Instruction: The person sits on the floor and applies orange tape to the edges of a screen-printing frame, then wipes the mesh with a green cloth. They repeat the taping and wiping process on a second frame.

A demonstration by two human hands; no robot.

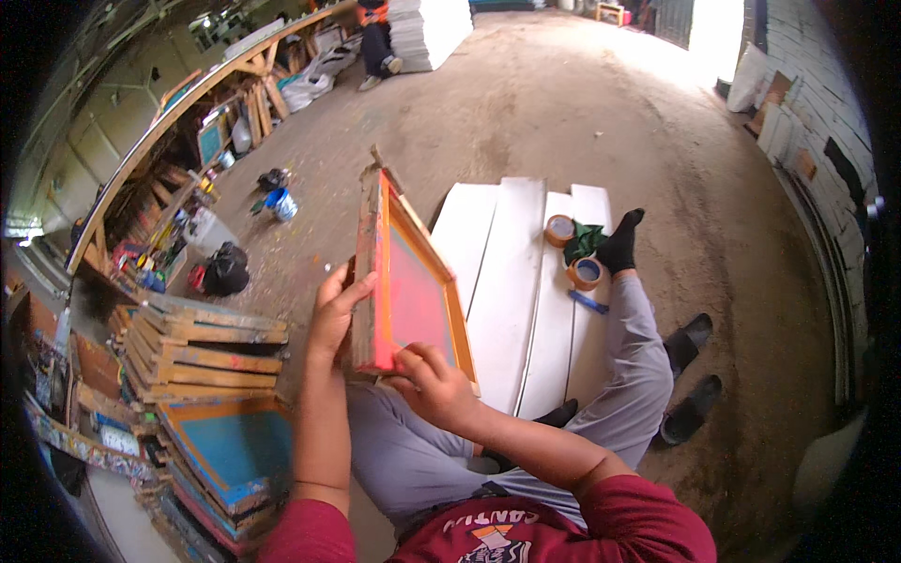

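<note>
A wooden screen-printing frame (369, 272) with orange tape round its inner edge and a pinkish-red mesh is held up, tilted, above my lap. My left hand (336, 305) grips its left side rail, thumb across the rail's face. At the lower red-stained corner, the fingers of my right hand (437, 387) are curled and closed against the edge; whether they pinch a bit of tape there, I cannot make out. Behind the frame, white panels (507, 253) lie on the floor between my legs.
Two tape rolls (585, 273), a dark green cloth (584, 242) and a blue cutter-like tool (588, 301) rest on the panels. To the left, several stacked frames (221, 357) stand beside a blue-meshed frame (239, 450). A paint bucket (280, 204) is farther off; black slippers (690, 408) lie right.
</note>
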